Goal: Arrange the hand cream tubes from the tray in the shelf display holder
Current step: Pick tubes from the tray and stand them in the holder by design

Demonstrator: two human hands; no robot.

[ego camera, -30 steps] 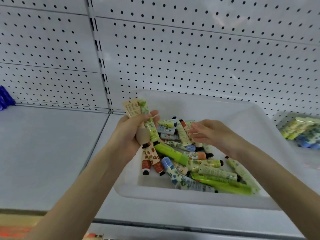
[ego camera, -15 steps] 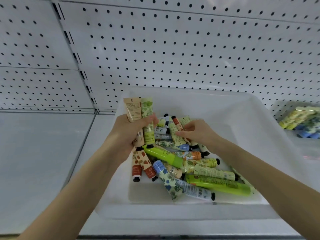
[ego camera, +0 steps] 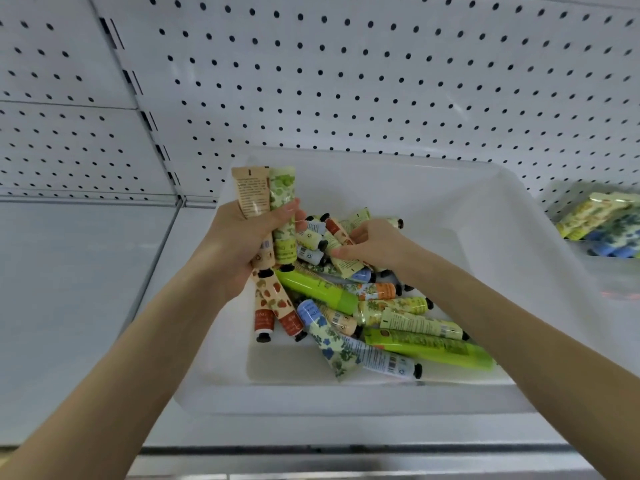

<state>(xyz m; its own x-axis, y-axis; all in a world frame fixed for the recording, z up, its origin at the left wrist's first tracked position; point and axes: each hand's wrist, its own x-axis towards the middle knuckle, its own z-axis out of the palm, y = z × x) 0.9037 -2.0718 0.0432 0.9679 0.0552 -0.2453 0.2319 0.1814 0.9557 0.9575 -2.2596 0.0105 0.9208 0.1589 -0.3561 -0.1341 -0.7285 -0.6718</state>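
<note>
Our left hand (ego camera: 242,244) grips a peach plastic hand cream tube (ego camera: 251,192) and a green leaf-printed tube (ego camera: 282,199) together, fingers wrapped tight round both, crimped ends up (bunching them, we judge, saves trips to the holder). Our right hand (ego camera: 374,244) reaches into the heap of small printed tubes (ego camera: 381,317) lying in the white plastic tray (ego camera: 346,400) on the white shelf (ego camera: 69,289). Its fingers curl over a pale yellow tube (ego camera: 341,268), thumb pressed to it. The clear display holder (ego camera: 602,230), already part filled, stands well apart to the right, so gathering comes first.
</note>
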